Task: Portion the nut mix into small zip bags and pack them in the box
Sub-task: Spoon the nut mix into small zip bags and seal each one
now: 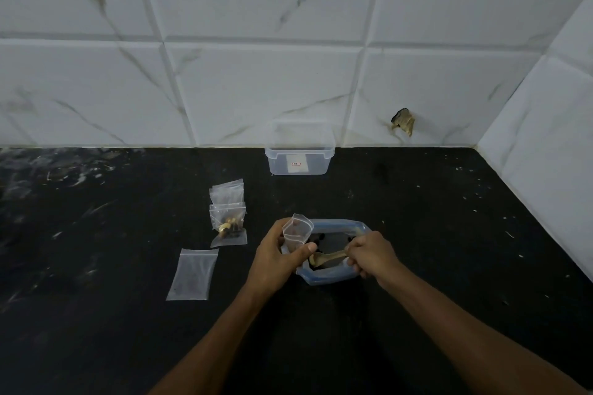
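Both hands work close together over the black desk. Left hand grips a small clear zip bag between curled fingers and thumb, holding it upright with its mouth up, right at the left rim of the big bag. Right hand is curled round the handle of a spoon, whose bowl points left toward the small bag and lies inside the mouth of the large blue-rimmed bag that holds the nut mix; only dark bits of the mix show inside it, and whether the spoon carries any I cannot tell.

Left of the left hand, and a little nearer the person, an empty flat zip bag lies on the desk. Just beyond it, still left of the hands, sits a filled zip bag with brown and dark nuts in its lower half, and touching its far edge another small zip bag, its contents hard to make out.

Farther off, straight beyond the hands, a clear plastic box stands open against the marble-patterned tiled wall, a small label visible through its front. To the right of the box a chipped hole shows in a tile.
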The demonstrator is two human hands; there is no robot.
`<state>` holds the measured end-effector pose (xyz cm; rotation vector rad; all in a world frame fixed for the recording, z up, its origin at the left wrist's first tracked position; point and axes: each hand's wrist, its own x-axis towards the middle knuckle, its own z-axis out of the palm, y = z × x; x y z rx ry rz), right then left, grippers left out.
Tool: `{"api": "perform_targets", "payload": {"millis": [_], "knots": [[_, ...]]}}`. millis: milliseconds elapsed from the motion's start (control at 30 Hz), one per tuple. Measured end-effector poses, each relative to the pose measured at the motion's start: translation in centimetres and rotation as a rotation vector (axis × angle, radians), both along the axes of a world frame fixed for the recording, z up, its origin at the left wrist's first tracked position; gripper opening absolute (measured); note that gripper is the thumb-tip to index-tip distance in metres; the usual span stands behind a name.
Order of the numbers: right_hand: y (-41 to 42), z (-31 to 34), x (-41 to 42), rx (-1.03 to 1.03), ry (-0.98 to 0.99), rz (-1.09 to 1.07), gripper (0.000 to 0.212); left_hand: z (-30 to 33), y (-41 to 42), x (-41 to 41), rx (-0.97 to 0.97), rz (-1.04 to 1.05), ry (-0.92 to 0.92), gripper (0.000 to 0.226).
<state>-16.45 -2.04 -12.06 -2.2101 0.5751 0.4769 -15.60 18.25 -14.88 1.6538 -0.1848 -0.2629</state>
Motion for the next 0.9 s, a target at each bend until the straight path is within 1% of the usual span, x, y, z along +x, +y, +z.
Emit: {"api": "perform_targets", "payload": {"millis": [133, 300, 467, 600, 733, 833, 900], "knots": [[0.5, -0.8, -0.3, 0.139, -0.01, -0.15, 0.012, -0.1, 0.1, 0.1, 0.004, 0.002, 0.008, 0.047], [-0.6, -0.5, -0.6, 0.19, -0.006, -0.23, 0.013, 0.1, 0.2, 0.5, 0.026, 0.018, -0.002, 0.047], [-2.1, 1.9, -1.2, 0.323, -0.024, -0.316, 0.014, 0.4, 0.1, 0.6, 0.049, 0.033, -0.069, 0.048], [-3.2, 5.7, -1.2, 0.366, -0.109, -0.294, 0.017, 0.6, -0.1, 1.0, 0.134, 0.068, -0.159, 0.052], [-3.5, 9.9, -0.7, 0.374, -0.198, -0.263, 0.015, 1.0, -0.8, 1.6, 0.21, 0.076, -0.225, 0.059], [-3.2, 11.8, -0.7, 0.298, -0.25, -0.159, 0.016, 1.3, -1.6, 1.9, 0.219, 0.095, -0.243, 0.058], [-2.6, 12.5, -0.8, 0.2, -0.293, -0.064, 0.015, 1.4, -2.2, 2.0, 0.224, 0.1, -0.235, 0.058]]}}
